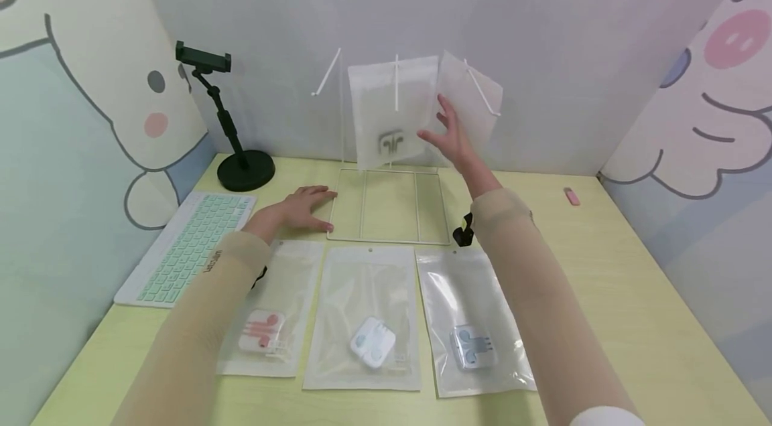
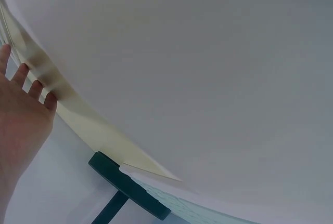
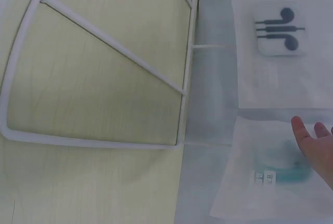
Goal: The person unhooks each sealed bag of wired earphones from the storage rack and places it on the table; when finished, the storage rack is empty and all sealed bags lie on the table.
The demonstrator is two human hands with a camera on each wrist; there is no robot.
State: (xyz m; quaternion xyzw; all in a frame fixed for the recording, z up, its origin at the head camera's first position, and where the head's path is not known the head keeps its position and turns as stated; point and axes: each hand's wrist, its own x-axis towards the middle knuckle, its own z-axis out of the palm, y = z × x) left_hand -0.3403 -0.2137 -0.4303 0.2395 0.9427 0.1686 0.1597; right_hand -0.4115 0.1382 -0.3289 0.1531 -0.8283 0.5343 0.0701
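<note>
A white wire rack stands at the back of the table, with hooks at its top. Beside its base my left hand rests, fingers spread, fingertips at the left wire. My right hand is raised before two hanging pouches, thumb and fingers apart. The middle pouch holds dark earphones in a case; behind my hand, the tilted right pouch shows a blurred teal item in the right wrist view. The hook at the left carries nothing.
In front of the rack lie three clear pouches: pink earphones in the left pouch, pale ones in the middle pouch, blue-grey ones in the right pouch. Also there are a keyboard, a black phone stand and a small pink item.
</note>
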